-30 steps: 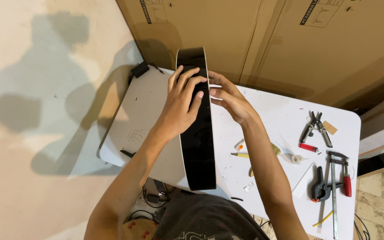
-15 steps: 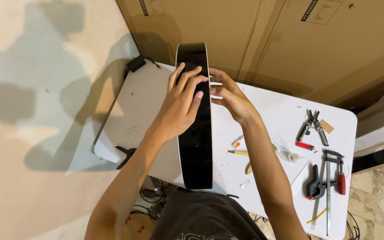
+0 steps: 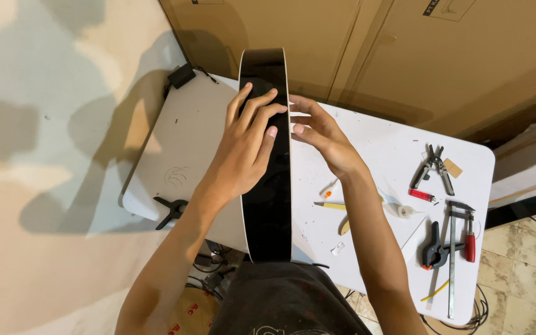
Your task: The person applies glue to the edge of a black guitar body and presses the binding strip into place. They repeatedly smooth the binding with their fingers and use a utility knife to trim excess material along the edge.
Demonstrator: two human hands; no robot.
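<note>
A long glossy black panel point(image 3: 268, 205) with a thin white edge stands up on its edge over a white table point(image 3: 379, 142), running from my body toward the cardboard behind. My left hand point(image 3: 246, 149) lies flat against its black face, fingers spread near the upper part. My right hand point(image 3: 321, 133) touches the panel's right edge with its fingertips, fingers apart. A white board point(image 3: 181, 155) lies flat to the left of the panel.
Large cardboard sheets point(image 3: 373, 49) lean behind the table. Pliers point(image 3: 432, 164), a red lighter point(image 3: 421, 195), a black spring clamp point(image 3: 434, 245), a red-handled bar clamp point(image 3: 460, 248) and a yellow pencil point(image 3: 333, 206) lie at right. A black clip point(image 3: 170, 209) grips the board's near left edge.
The view has shifted slightly; both hands stay on the upright black panel in about the same places. The panel looks a little more upright.
</note>
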